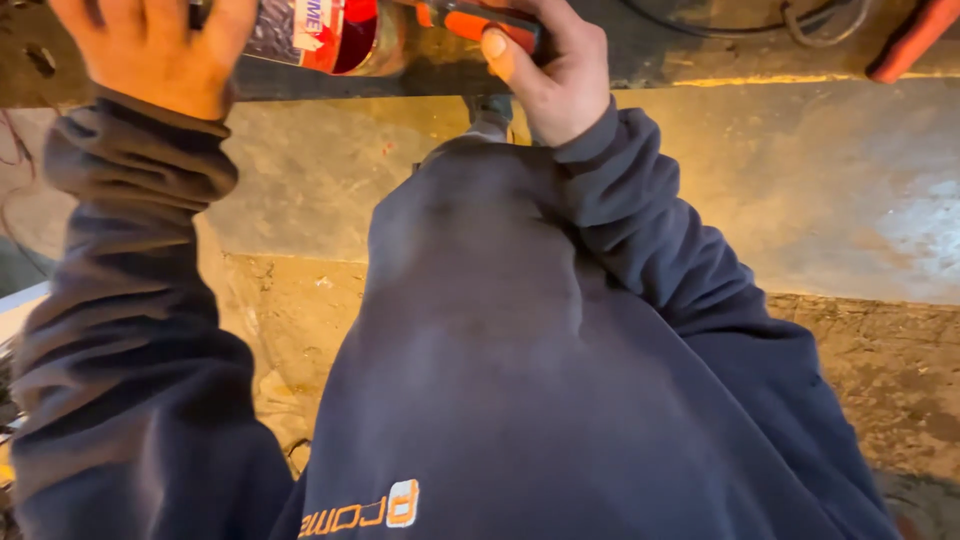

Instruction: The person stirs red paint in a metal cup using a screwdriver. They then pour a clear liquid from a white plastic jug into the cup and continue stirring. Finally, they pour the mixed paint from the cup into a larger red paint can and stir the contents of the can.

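Observation:
My left hand (160, 50) is at the top left, closed over the end of a red and silver cylindrical cartridge (335, 35) that lies along the top edge. My right hand (550, 75) grips the orange and black handle of a tool (475, 20) joined to that cartridge, thumb on top. Both arms are in dark blue sleeves. My dark blue sweatshirt fills the lower middle of the view and hides what is beneath the tool.
A concrete step or ledge (800, 180) runs across behind my arms, with rough stained ground (880, 370) below it. A dark cable (800, 25) and an orange bar (915, 40) lie at the top right.

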